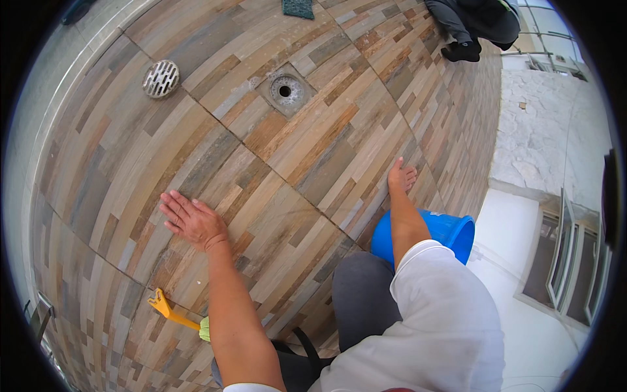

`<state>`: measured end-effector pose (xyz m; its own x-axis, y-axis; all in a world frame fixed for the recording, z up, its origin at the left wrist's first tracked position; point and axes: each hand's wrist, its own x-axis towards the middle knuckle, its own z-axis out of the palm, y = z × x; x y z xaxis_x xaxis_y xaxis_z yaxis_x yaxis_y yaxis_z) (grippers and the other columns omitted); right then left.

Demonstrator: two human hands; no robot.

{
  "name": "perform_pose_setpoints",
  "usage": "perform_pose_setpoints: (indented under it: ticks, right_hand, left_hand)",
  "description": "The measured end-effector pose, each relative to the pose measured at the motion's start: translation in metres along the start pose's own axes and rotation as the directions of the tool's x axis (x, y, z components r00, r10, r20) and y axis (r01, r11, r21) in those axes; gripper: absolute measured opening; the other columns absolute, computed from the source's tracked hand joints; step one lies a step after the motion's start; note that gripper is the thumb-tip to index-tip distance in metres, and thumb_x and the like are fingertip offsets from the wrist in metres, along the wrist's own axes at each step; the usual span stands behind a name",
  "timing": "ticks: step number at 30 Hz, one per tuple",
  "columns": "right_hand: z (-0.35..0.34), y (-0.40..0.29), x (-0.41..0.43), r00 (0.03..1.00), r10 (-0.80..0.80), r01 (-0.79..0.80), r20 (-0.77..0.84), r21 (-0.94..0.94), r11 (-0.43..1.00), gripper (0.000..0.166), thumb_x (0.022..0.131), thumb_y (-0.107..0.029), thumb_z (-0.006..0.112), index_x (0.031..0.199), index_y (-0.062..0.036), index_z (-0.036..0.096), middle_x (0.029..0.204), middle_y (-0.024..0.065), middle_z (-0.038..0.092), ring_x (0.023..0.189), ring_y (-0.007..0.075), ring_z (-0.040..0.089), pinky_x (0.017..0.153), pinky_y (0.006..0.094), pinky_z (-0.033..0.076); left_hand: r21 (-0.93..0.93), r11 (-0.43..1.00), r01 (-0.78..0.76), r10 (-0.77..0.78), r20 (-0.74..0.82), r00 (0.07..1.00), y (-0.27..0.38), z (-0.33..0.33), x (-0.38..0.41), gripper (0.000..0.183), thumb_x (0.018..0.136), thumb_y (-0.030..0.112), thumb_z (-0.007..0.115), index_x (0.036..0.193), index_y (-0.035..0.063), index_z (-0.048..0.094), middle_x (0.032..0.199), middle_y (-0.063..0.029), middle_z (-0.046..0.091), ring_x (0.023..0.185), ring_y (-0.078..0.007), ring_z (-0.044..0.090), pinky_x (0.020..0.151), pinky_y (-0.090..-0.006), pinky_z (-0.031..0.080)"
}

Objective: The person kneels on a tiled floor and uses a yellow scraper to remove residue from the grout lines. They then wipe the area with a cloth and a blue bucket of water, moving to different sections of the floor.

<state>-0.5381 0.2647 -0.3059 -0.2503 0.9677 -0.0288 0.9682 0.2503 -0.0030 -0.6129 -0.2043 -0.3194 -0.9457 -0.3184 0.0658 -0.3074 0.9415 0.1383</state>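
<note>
My left hand (194, 220) is held palm down over the wood-look floor tiles (303, 196), fingers extended, holding nothing. Further right, my right hand (402, 177) is also empty, its thumb raised from the fingers, near a blue plastic bucket (446, 230) partly behind my forearm. Ahead, a square floor drain (285, 91) has its round hole uncovered, with suds around it. The slotted metal drain cover (161, 79) lies on the tiles to its left. A green scouring pad (297, 8) is at the top edge.
A yellow-handled tool (171, 313) with a pale green end lies left of my left forearm. Another person (470, 24) crouches at the top right. A white wall with an open window (558, 259) rises on the right. A pale ledge (73, 88) borders the floor at left.
</note>
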Motion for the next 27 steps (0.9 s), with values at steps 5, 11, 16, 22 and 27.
perform_pose_setpoints:
  ticks: [5,11,16,22,27]
  right_hand:
    - [0.006,-0.1,-0.053,0.944,-0.33,0.328,-0.001,0.096,0.94,0.078,0.086,-0.056,0.027,0.136,0.0021,0.011,0.144,0.0168,0.008,0.134,0.0288,0.005,0.107,0.0414,0.005]
    - [-0.008,-0.224,-0.188,0.436,-0.882,0.817,0.182,0.331,0.472,0.081,0.084,-0.062,0.026,0.138,-0.0023,0.011,0.144,0.017,0.008,0.134,0.0298,0.005,0.107,0.0425,0.005]
    - [-0.063,-0.196,-0.206,0.481,-0.872,0.662,-0.091,0.689,0.294,0.075,0.084,-0.057,0.035,0.138,-0.0078,0.016,0.141,0.0249,0.009,0.13,0.0399,0.01,0.105,0.0483,0.013]
    - [-0.208,-0.033,-0.196,0.341,-0.921,0.935,-0.189,0.165,0.313,0.06,0.077,-0.032,0.06,0.128,-0.0092,0.039,0.141,0.0164,0.016,0.129,0.0397,0.014,0.099,0.0546,0.019]
    - [-0.315,0.14,-0.152,0.316,-0.93,0.937,-0.189,-0.093,0.337,0.048,0.085,-0.03,0.051,0.127,-0.0087,0.039,0.136,0.0158,0.03,0.127,0.0338,0.026,0.101,0.0458,0.025]
  left_hand:
    - [-0.001,0.999,-0.033,0.033,-0.042,0.999,0.006,0.002,-0.003,0.053,0.09,0.026,0.032,0.139,0.0119,0.018,0.146,-0.0016,0.011,0.134,-0.021,0.01,0.106,-0.0406,0.008]
    - [0.034,0.998,-0.053,0.056,-0.069,0.996,0.004,0.002,-0.004,0.052,0.09,0.027,0.032,0.138,0.0109,0.021,0.146,-0.0031,0.013,0.134,-0.0222,0.013,0.105,-0.041,0.012]
    - [0.043,0.998,-0.05,0.052,-0.03,0.998,0.006,0.005,-0.004,0.052,0.09,0.028,0.032,0.137,0.0098,0.023,0.145,-0.0047,0.014,0.133,-0.0236,0.014,0.105,-0.0427,0.012]
    - [-0.028,0.998,-0.049,0.049,0.017,0.999,0.001,-0.001,-0.004,0.054,0.09,0.033,0.03,0.137,0.0074,0.02,0.145,-0.0077,0.013,0.134,-0.0257,0.012,0.105,-0.0449,0.009]
    - [-0.231,0.95,-0.208,0.255,0.194,0.947,-0.059,-0.025,-0.01,0.061,0.091,0.042,0.026,0.138,0.0052,0.013,0.146,-0.01,0.007,0.134,-0.0265,0.004,0.106,-0.0439,0.005]
